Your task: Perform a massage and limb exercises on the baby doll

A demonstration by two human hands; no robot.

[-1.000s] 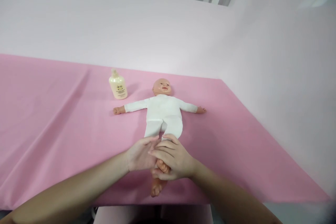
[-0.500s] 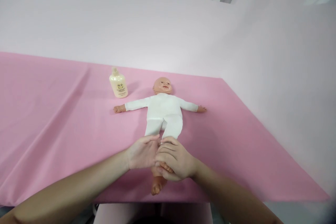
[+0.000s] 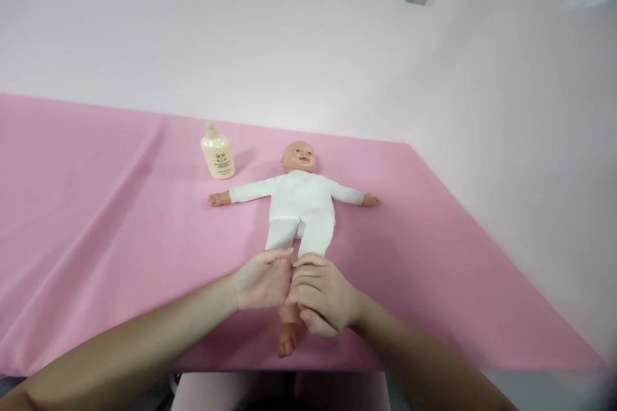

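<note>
Two hands: together on the baby doll [image 3: 301, 205], at its shins; left hand [image 3: 263, 282] flat-palmed, right hand [image 3: 324, 297] wrapped round one shin.
Doll axis: straight away from hands, head farthest, on pink bench [image 3: 96, 218].
Lotion bottle [image 3: 218, 155]: beyond left hand.

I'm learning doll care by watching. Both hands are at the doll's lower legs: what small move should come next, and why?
Probably slide the right hand toward the bare plastic foot. It wraps the lower leg of the plastic baby doll in white clothes, the left hand lies open against it, and the foot shows beyond the fingers.
</note>
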